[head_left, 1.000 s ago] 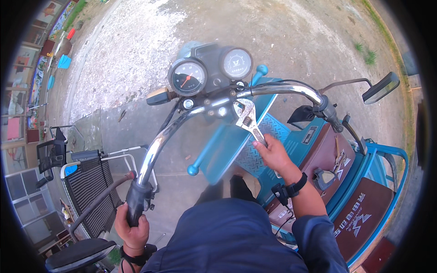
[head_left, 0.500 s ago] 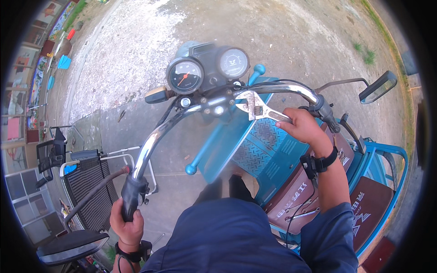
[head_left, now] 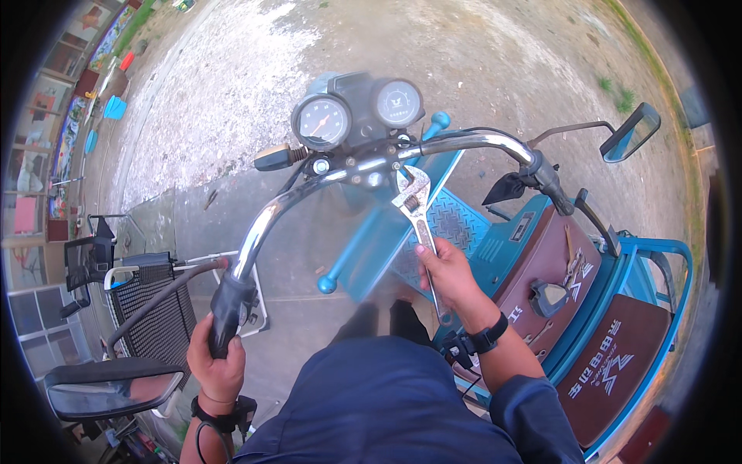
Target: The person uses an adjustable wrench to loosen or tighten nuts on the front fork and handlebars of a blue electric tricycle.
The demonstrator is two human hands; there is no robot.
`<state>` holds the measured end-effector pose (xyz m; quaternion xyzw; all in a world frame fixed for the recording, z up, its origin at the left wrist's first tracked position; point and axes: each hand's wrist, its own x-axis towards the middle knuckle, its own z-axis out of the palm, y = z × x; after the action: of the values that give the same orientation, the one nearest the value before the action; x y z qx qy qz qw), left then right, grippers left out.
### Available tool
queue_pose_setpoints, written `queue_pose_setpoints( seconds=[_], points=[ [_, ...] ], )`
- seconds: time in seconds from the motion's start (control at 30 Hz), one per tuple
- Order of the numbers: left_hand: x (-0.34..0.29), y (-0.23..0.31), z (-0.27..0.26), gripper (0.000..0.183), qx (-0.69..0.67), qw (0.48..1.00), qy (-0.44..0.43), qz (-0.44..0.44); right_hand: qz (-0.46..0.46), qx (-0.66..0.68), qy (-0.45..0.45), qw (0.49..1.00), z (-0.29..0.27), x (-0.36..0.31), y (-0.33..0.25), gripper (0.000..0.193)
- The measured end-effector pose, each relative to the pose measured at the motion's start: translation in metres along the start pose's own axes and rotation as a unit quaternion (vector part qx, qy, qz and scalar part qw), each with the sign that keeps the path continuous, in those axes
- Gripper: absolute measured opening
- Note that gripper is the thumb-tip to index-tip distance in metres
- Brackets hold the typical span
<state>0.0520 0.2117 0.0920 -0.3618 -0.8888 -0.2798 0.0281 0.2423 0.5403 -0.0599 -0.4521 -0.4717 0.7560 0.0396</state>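
Note:
My left hand (head_left: 216, 363) is wrapped round the black grip (head_left: 226, 319) at the left end of a chrome handlebar (head_left: 263, 220). With its fingers closed, my right hand (head_left: 450, 277) holds an adjustable wrench (head_left: 422, 227) by the handle. The wrench points away from me, its jaws just below the bolts at the middle of the bar. Whether the jaws touch a bolt, I cannot tell. Ahead of the bar sit two round gauges, a speedometer (head_left: 321, 122) with an orange needle and a second dial (head_left: 398, 103).
Mirrors (head_left: 630, 131) (head_left: 116, 387) stick out on both sides. Right of me is the teal vehicle's brown seat (head_left: 522, 298), with a spanner (head_left: 539, 332), other tools (head_left: 573, 255) and a dark-framed part (head_left: 548, 298) on it. A black woven chair (head_left: 151, 309) stands left.
My right hand has come left and nearer to me with the wrench, which has swung from lying sideways to pointing away. The handlebar has turned slightly; my left hand stays on its grip.

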Motion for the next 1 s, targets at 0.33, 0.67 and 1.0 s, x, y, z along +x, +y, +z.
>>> queue_pose_setpoints(
  seconds=[0.33, 0.67, 1.0],
  points=[
    [0.0, -0.003, 0.0, 0.051, 0.003, 1.0, -0.003, 0.018, -0.014, 0.036, 0.01, 0.999, 0.019, 0.009, 0.008, 0.02],
    [0.0, -0.004, 0.0, 0.051, -0.003, 1.0, -0.005, 0.003, 0.003, 0.014, -0.009, 1.0, 0.009, 0.022, 0.002, 0.022],
    [0.001, -0.004, 0.0, 0.052, -0.003, 1.0, -0.007, 0.018, -0.158, -0.406, -0.013, 0.9, -0.096, 0.06, -0.068, 0.025]
  ],
)
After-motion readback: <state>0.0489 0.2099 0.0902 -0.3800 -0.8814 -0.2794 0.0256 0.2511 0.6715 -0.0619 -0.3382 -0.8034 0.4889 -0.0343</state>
